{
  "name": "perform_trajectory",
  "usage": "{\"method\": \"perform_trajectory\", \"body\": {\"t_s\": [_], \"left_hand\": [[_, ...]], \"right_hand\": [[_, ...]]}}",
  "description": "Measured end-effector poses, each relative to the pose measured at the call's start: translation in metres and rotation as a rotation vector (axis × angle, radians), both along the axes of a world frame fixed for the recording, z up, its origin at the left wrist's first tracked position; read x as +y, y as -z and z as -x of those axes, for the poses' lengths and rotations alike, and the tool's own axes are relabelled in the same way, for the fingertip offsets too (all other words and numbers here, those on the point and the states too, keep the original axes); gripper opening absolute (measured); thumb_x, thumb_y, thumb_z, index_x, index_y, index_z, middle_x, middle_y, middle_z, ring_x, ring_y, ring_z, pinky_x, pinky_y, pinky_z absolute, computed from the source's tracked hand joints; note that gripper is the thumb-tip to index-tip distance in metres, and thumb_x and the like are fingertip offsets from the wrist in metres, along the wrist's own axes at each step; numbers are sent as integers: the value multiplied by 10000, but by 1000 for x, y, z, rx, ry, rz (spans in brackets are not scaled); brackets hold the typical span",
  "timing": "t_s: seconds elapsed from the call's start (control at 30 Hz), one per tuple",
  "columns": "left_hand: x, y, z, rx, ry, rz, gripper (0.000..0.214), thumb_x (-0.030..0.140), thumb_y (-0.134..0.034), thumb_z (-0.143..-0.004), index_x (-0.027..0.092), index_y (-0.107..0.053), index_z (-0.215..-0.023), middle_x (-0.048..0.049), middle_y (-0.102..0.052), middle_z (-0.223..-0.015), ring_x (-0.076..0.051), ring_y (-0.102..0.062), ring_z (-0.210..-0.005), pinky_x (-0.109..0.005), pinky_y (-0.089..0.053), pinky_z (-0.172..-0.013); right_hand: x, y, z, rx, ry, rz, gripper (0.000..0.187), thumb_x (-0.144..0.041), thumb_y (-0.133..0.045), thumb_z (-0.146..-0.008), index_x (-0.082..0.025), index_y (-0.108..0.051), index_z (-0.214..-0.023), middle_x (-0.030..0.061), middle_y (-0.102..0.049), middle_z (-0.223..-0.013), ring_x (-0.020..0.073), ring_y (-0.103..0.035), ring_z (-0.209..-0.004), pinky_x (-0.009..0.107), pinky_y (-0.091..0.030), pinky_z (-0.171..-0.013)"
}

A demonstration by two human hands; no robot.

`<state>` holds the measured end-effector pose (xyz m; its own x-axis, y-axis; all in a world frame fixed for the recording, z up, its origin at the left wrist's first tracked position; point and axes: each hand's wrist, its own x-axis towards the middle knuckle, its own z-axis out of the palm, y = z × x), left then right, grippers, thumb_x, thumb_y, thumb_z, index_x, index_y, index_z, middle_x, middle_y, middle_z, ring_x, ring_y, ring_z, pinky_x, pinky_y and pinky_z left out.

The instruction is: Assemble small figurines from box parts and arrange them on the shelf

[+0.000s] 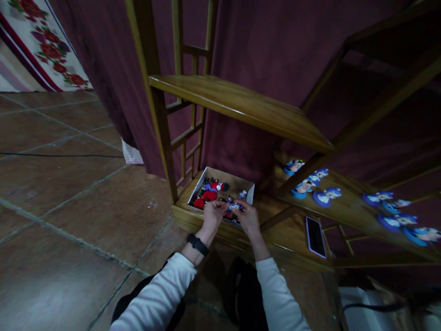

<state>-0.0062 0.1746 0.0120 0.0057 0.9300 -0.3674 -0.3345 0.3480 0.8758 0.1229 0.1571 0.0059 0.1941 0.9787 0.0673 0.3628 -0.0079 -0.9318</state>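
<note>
Both hands are over the front of a shallow white box (195, 187) on the low wooden shelf. My right hand (248, 218) pinches a small blue-and-white figurine (235, 206). My left hand (214, 213), with a black band on its wrist, is closed beside the figurine; its fingertips meet near it, and what they hold is too small to make out. Inside the box lie several red pieces (209, 195), small dark bits and another little blue-and-white figurine (243, 194) towards the right wall.
A wooden shelf board (241, 105) juts out above the box. On the shelf to the right stand several blue-based figurines (326, 196). A phone (315, 236) lies on the lower board at right. Wooden posts (161, 138) rise at left; a dark curtain (262, 55) hangs behind.
</note>
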Motion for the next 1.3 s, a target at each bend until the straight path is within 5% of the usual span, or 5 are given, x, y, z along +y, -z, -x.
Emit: {"method": "perform_trajectory", "body": {"t_s": [0.23,0.77,1.0,1.1,1.3], "left_hand": [[-1,-6,17,-114,21,122,247,189,-798,-451,106,-587,-551,-10,-596,-535,-120,-570,-527,-292,-508,-557],[-3,1,8,1,-12,89,229,133,-779,-442,117,-590,-571,17,-586,-481,-86,-546,-466,-209,-448,-506],[4,0,12,-268,11,257,164,52,-728,-562,116,-604,-646,-19,-639,-595,-102,-612,-551,-216,-517,-590],[5,3,12,-364,24,307,140,38,-696,-615,123,-602,-673,-23,-647,-624,-99,-622,-561,-206,-527,-592],[2,5,8,-418,71,293,173,-6,-631,-675,122,-613,-790,-31,-659,-656,-106,-638,-571,-212,-536,-600]], "right_hand": [[-8,-20,1,-158,-189,-93,266,-220,-577,-686,-286,-660,-930,2,-661,-981,181,-600,-888,328,-449,-826],[-8,-20,4,-188,-185,-98,316,-192,-552,-709,-313,-636,-989,-5,-643,-1037,180,-583,-959,339,-424,-876],[-5,-19,7,132,-115,-125,487,-282,-589,-703,-281,-500,-1182,23,-605,-1109,165,-580,-952,322,-449,-849],[-3,-13,4,294,-37,-89,406,-365,-610,-680,-219,-587,-1058,55,-633,-1039,185,-578,-932,340,-448,-839],[-4,-11,5,490,-120,67,364,-403,-694,-582,-187,-645,-870,38,-668,-899,180,-594,-817,308,-455,-757]]}}
